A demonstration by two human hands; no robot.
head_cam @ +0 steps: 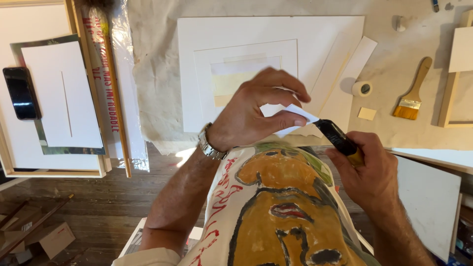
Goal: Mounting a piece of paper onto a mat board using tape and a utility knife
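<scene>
My left hand (256,114) pinches a small folded piece of white paper (294,114) between thumb and fingers, with a metal watch on the wrist. Just right of it, my right hand (367,170) grips a brush (337,138) with a black ferrule and yellow handle, its tip touching the paper's edge. Both hands hover over the near edge of a table, above a white mat board (246,49) with a pale yellow sheet in its window. Below my arms lies a painted garment (281,212) with an orange face outlined in black.
A wide yellow-bristled brush (411,96), a tape roll (362,88) and a small tan square (367,114) lie at right. At left are a black phone (20,92), a white card on a framed panel, and a long thin brush (114,98) in plastic wrap. Wooden floor and scrap below.
</scene>
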